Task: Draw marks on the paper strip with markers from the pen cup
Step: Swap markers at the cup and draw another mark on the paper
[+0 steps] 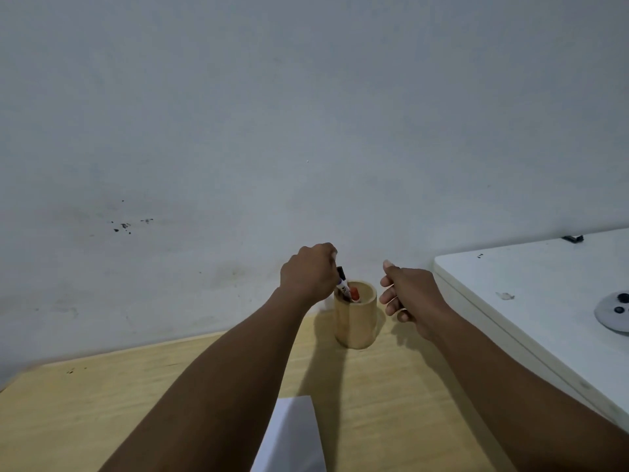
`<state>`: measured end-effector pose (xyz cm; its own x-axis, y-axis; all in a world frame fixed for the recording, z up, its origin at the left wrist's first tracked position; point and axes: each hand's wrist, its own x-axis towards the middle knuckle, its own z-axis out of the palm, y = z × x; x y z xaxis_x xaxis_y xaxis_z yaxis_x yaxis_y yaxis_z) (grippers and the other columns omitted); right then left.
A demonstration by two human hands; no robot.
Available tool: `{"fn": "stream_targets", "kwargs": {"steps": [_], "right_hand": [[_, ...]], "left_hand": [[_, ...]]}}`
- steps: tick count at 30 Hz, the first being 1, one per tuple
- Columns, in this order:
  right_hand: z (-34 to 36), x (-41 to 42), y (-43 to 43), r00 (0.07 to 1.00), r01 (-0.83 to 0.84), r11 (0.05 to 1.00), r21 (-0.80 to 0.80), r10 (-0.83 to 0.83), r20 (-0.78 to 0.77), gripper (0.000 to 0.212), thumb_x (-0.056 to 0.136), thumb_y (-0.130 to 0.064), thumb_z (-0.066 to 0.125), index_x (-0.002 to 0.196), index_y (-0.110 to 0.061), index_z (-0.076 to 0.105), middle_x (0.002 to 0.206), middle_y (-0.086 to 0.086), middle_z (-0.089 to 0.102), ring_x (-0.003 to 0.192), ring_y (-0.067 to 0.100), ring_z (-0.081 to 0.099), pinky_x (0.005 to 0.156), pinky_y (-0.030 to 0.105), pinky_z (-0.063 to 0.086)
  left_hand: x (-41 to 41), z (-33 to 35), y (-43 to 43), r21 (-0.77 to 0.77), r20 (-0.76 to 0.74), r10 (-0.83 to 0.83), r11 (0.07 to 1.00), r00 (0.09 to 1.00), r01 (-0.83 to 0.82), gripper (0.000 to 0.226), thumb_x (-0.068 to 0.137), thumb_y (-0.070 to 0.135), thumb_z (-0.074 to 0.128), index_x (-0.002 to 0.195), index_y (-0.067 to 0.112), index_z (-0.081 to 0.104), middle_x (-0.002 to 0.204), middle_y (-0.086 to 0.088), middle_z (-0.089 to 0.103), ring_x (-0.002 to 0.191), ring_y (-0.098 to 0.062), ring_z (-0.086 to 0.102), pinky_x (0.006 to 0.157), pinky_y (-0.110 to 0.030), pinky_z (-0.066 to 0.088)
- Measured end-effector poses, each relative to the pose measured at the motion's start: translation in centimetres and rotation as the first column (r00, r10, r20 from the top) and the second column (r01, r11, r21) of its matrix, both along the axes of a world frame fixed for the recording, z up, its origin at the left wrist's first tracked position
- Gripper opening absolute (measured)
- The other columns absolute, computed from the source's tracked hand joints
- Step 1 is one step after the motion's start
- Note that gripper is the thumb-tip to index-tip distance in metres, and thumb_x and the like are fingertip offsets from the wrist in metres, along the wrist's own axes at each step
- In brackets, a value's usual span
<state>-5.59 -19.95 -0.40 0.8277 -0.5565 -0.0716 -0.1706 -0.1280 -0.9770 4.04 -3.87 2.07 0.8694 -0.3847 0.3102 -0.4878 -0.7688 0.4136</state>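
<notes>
At the rim of the pen cup (pixel 355 315), the left hand (pixel 308 272) is closed around the upper part of a black marker (pixel 342 279). The fingers (pixel 328 252) of this hand curl downward over the marker's top; the marker's black cap and white body show below the fist, tilted, with the lower end inside the cup. Whether the marker rests on the cup floor cannot be told.

Just right of the cup, the right hand (pixel 406 291) hangs with its fingers loosely curled and the thumb raised. It holds nothing and does not touch the cup.

The cup is a light wooden cylinder standing upright on the counter (pixel 102 396), near the wall (pixel 306 97). A red marker (pixel 354 294) also stands inside it, beside the black one.

The paper strip (pixel 292 437) is white and lies on the counter at the lower edge of the view, between the two forearms and well apart from the cup. No marks are visible on the part shown.

To the right, a white surface (pixel 544 301) stands beside the wooden counter and carries a round grey object (pixel 612 316) with dark spots. The wall is pale, with a few dark specks on its left side.
</notes>
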Motion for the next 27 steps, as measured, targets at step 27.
{"fn": "stream_targets", "kwargs": {"steps": [27], "right_hand": [[2.6,-2.0,14.1,0.939,-0.326,0.653,0.684,0.304,0.158,0.082,0.085,-0.081,0.048,0.1,-0.003,0.068,0.059,0.007,0.065,0.034,0.01,0.046,0.031,0.017,0.026]], "left_hand": [[-5.7,5.5,12.3,-0.682,-0.214,-0.267,0.729,0.94,0.052,0.02,0.096,0.021,0.072,0.087,0.003,0.067,0.074,-0.001,0.078,0.067,-0.018,0.075,0.058,-0.026,0.057]]}}
